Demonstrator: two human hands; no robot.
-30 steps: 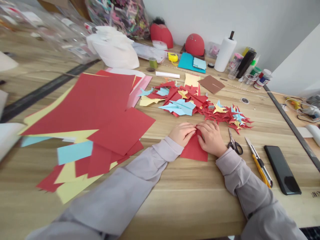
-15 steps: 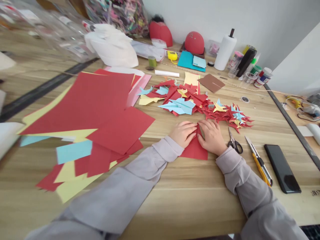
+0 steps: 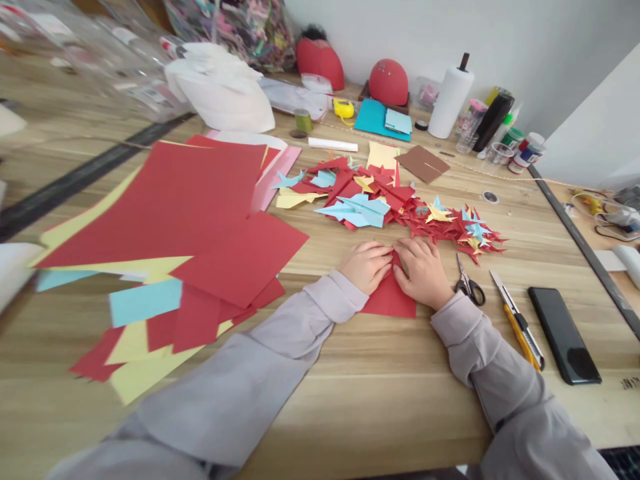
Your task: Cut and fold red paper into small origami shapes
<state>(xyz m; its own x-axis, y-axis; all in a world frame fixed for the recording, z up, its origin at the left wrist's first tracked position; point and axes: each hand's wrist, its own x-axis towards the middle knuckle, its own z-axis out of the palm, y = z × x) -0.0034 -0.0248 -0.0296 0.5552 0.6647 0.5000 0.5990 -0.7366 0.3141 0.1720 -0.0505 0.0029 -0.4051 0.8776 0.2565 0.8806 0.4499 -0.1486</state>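
A piece of red paper (image 3: 393, 300) lies on the wooden table between my hands, its upper part folded and partly covered by my fingers. My left hand (image 3: 367, 266) presses on its left side, fingers together and closed on the paper. From the right, my right hand (image 3: 423, 272) has its fingertips on the upper fold and its thumb lower on the sheet. The fingertips of both hands almost meet at the top. Just beyond them is a pile of red, blue and yellow folded paper pieces (image 3: 360, 210), with small paper stars (image 3: 477, 233) to its right.
Large red sheets (image 3: 200, 200) and smaller coloured pieces spread at the left. Scissors (image 3: 470, 288), a yellow cutter (image 3: 520, 330) and a black phone (image 3: 564, 335) lie right of my right hand. Bottles (image 3: 525, 157), a white roll (image 3: 450, 103) and a tape measure (image 3: 343, 109) stand behind.
The camera view has shifted very slightly. Both hands stay in nearly the same place on the red paper, with no clear change in the fold.
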